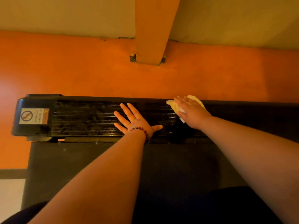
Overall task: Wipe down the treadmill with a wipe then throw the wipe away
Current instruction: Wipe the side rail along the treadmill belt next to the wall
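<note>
The treadmill's black ribbed side rail [84,120] runs across the middle of the view, with the dark running belt [80,167] just below it. My left hand [134,120], with a bead bracelet on the wrist, rests flat on the rail with fingers spread. My right hand [191,112] lies flat with straight fingers, pressing a white wipe [174,105] onto the rail further right. The wipe's edges stick out around my fingers and palm.
A warning sticker [34,116] sits on the rail's black end cap at the left. Orange floor [97,75] lies beyond the rail. An orange pillar [153,29] bolted to the floor stands at the top centre against a pale wall.
</note>
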A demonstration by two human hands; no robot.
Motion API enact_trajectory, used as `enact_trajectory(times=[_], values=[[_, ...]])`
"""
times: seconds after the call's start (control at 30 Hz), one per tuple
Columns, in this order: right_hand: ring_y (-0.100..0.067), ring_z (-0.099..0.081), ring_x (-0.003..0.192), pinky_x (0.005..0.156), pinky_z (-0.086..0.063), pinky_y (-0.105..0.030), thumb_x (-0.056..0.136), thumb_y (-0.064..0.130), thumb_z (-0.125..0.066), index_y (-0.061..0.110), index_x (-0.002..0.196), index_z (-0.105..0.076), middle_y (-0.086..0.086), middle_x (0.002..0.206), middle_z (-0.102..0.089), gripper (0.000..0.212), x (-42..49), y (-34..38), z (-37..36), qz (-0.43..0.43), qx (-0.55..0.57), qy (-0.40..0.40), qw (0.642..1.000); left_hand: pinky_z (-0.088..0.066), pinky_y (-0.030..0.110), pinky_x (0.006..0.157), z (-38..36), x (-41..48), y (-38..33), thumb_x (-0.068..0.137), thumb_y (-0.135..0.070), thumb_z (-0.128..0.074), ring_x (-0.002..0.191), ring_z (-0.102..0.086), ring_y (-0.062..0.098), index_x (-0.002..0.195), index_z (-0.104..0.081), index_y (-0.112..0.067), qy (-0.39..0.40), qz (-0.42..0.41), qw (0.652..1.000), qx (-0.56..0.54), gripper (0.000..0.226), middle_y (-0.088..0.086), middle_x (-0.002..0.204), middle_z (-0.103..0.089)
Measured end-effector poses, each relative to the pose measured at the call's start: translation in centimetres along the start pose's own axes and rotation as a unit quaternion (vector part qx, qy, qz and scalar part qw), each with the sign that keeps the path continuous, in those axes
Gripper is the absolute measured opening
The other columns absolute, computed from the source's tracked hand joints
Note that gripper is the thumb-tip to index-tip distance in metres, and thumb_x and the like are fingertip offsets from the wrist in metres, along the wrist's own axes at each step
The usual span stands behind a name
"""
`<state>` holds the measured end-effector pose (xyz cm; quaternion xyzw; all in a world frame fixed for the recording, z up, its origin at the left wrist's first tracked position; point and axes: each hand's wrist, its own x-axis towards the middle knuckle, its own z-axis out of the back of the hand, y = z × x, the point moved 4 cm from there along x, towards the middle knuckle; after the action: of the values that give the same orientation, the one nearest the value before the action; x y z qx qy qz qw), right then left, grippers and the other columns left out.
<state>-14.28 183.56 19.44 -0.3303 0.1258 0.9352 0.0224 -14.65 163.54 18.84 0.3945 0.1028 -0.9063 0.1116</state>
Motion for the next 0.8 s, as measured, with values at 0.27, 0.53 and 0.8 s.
enact_trajectory(times=[0.27, 0.53, 0.8], values=[[-0.018, 0.001, 0.149, 0.119, -0.003, -0.033, 0.105, 0.031, -0.031, 0.023, 0.155, -0.002, 0.002, 0.163, 0.001, 0.058, 0.6, 2.7, -0.3, -0.015, -0.018, 0.001, 1.000, 0.012, 0.059, 0.111, 0.0, -0.2, 0.0, 0.059, -0.081, -0.066, 0.137, 0.033, 0.041, 0.142, 0.036, -0.012, -0.008, -0.008, 1.000, -0.001, 0.148, 0.011, 0.148, 0.043], [-0.015, -0.003, 0.149, 0.118, -0.003, -0.030, 0.104, 0.036, -0.036, 0.027, 0.155, -0.006, 0.005, 0.162, -0.003, 0.060, 0.3, 0.6, -0.5, 0.068, -0.008, -0.019, 0.997, 0.009, 0.059, 0.113, -0.4, -0.3, -0.2, 0.055, -0.088, -0.059, 0.138, 0.032, 0.041, 0.141, 0.037, -0.012, -0.032, -0.002, 0.999, 0.024, 0.149, 0.011, 0.149, 0.042], [-0.017, -0.013, 0.148, 0.117, -0.010, -0.032, 0.103, 0.041, -0.034, 0.026, 0.154, -0.017, 0.004, 0.161, -0.014, 0.055, -0.3, -3.2, -0.3, 0.071, 0.008, -0.081, 0.994, 0.003, 0.056, 0.115, -2.0, -1.7, -3.5, 0.063, -0.090, -0.047, 0.143, 0.025, 0.035, 0.147, 0.026, -0.008, -0.091, -0.061, 0.991, 0.077, 0.138, 0.012, 0.154, 0.032]])
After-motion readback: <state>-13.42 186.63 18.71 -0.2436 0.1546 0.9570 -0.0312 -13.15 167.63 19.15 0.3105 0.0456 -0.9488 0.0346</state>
